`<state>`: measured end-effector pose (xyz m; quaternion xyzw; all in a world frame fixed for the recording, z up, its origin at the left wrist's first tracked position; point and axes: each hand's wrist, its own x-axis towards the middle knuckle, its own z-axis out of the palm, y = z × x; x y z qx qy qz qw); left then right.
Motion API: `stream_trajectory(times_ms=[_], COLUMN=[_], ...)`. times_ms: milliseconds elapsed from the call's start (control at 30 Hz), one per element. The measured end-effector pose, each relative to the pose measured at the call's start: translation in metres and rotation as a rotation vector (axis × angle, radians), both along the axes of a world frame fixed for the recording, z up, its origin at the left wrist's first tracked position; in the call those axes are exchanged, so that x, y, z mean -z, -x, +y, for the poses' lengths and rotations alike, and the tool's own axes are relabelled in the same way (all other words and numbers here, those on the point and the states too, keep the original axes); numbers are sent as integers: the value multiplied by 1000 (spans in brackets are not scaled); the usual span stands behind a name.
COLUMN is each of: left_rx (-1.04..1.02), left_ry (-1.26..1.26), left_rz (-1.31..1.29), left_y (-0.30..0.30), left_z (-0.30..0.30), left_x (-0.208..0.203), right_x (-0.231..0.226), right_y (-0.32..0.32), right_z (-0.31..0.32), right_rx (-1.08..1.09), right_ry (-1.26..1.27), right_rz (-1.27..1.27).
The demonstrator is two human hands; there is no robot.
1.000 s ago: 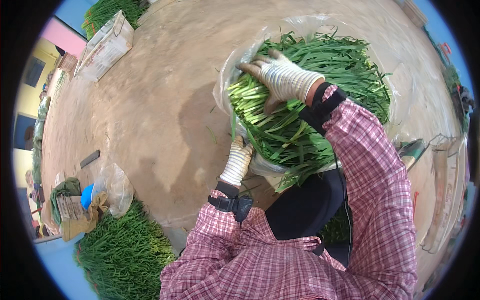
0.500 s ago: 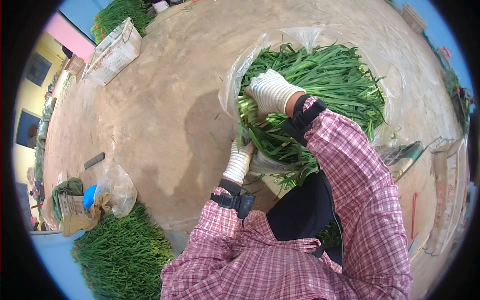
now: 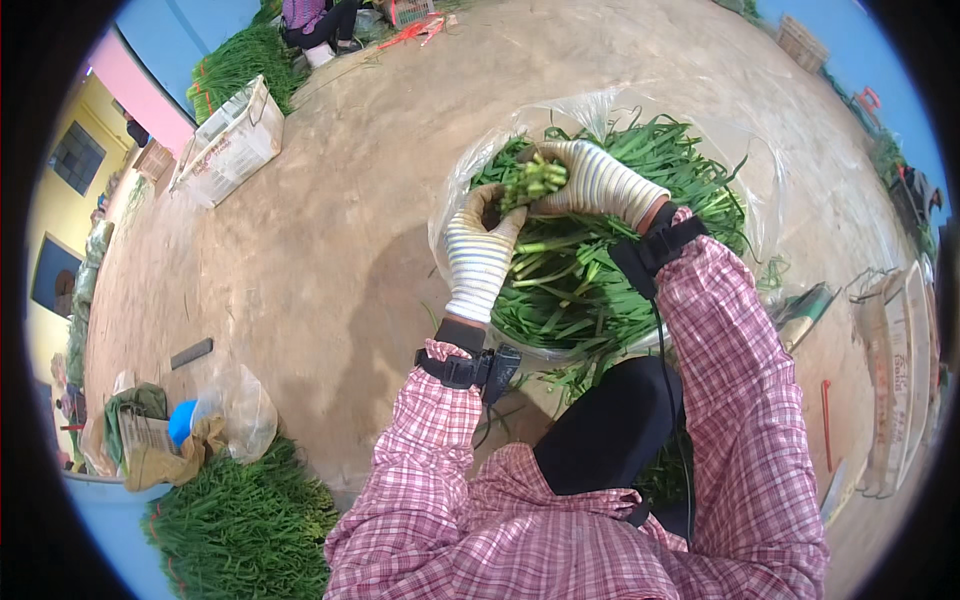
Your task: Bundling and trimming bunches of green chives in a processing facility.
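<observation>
A wide clear plastic bag [image 3: 445, 205] lies spread on the floor in front of me, heaped with long, flat-leaved greens [image 3: 670, 150] that look like chives. Over its left part I have a small bunch of green stalks [image 3: 537, 180], pale cut ends facing me. My right hand [image 3: 597, 183], in a striped white work glove, closes round the bunch from the right. From the left my left hand [image 3: 482, 250], gloved alike, curls its fingers against the stalk ends. Its fingertips are partly hidden behind the bunch.
A white plastic crate [image 3: 232, 140] stands far left beside stacked greens [image 3: 235, 70], near a seated person [image 3: 318, 22]. Another pile of greens [image 3: 240, 525] lies at lower left, with a clear bag [image 3: 240, 410] and cloths. A worn crate [image 3: 890, 380] stands at right.
My left hand has risen from the bag's near edge to the stalk ends. My right hand has shifted right and lifted the bunch, turning its cut ends toward me.
</observation>
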<state>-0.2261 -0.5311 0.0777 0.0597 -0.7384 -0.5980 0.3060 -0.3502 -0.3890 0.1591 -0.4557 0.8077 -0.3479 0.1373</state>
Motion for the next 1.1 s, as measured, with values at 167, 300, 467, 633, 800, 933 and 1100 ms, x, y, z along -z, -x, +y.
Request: stream_trajectory(times_ms=[167,300,467,633,800,933,1100], left_rx=[-43,-57,30,-112,-31,3,2], left_ry=[-140,-22,-91,613,955,1183,1359], left_rz=[-30,-263,-377,1,-346,-572,-607], left_y=[-3,-7,-9,-6,8,7,7], left_z=[8,-10,-18,-2,-19,-6,1], left_x=[5,46,39,-24,28,-5,-27], right_x=[1,10,9,13,8,10,4], right_y=[-13,3,7,2,5,6,-19], right_z=[-16,-4,1,7,5,16,-2], right_rx=[-72,23,-35,-20,52,46,-76], right_ry=[-472,-97,41,56,124,25,-65], right_rz=[487,179,-115,29,-150,67,452])
